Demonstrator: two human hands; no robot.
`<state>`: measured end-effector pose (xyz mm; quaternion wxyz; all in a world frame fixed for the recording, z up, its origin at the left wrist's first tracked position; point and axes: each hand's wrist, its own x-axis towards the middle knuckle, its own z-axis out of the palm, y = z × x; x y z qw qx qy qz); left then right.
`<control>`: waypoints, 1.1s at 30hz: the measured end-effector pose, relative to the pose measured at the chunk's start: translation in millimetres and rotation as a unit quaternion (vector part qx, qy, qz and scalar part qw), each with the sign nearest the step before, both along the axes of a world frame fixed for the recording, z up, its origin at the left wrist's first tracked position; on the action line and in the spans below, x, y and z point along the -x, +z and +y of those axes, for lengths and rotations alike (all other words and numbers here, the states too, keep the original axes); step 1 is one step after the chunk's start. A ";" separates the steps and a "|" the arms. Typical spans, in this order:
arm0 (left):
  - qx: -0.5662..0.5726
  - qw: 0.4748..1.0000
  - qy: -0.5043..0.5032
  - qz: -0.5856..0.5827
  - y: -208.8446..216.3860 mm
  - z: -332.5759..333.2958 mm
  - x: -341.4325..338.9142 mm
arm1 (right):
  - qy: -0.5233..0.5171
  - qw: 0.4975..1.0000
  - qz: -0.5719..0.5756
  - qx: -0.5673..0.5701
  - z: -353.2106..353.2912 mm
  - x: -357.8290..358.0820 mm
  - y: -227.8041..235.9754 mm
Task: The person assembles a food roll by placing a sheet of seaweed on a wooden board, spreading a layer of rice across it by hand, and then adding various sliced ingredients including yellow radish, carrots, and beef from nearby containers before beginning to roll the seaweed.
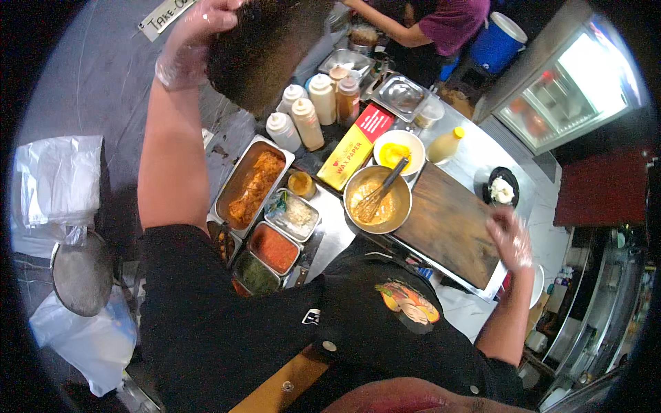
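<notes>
Reach toward the black dish (506,172) at the right of the frame as the likely step in hand; called for next, probably, a light, level grip on its rim. Right hand (511,239) just below the dish, near the wooden board (441,213), contact unclear. Left hand (203,31) well apart, upper left, at the edge of a dark panel (275,55); impossible to tell whether clamped.

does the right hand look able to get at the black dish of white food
Likely yes: the right hand is close to the black dish, and nothing visible stands between them. The white food looks uncovered.
</notes>
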<state>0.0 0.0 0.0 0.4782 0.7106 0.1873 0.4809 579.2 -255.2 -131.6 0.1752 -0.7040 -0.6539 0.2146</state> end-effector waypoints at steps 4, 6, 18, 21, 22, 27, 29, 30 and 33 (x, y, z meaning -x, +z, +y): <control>-0.055 0.974 -0.219 0.013 57.0 0.2 -98.2 | 0.116 0.951 0.184 -0.218 25.6 49.0 56.7; -0.072 0.956 -0.282 0.034 72.5 -1.0 -143.2 | 0.151 0.918 0.245 -0.273 47.8 76.4 85.3; 0.057 0.966 -0.045 0.250 -126.3 -46.1 -377.1 | -0.104 0.943 0.291 -0.122 -54.6 -101.9 -128.9; -0.101 0.971 0.079 0.204 -204.1 -152.2 -429.1 | -0.275 0.923 0.268 0.017 -135.5 -166.7 -270.1; -0.095 0.977 0.018 0.188 -227.4 -188.5 -455.1 | -0.312 0.922 0.230 0.027 -164.6 -191.6 -313.2; -0.149 0.933 -0.099 0.312 -375.8 -260.2 -495.6 | -0.277 0.946 0.082 0.148 -130.2 -178.1 -320.8; -0.169 0.885 -0.120 0.418 -422.2 -273.6 -522.2 | -0.296 0.939 0.078 0.156 -132.3 -195.8 -344.9; -0.162 0.858 -0.116 0.473 -435.8 -277.4 -517.1 | -0.287 0.922 0.134 0.223 -121.0 -190.1 -332.0; -0.138 0.831 -0.111 0.527 -448.4 -292.6 -531.6 | -0.311 0.918 0.150 0.196 -124.9 -206.8 -346.1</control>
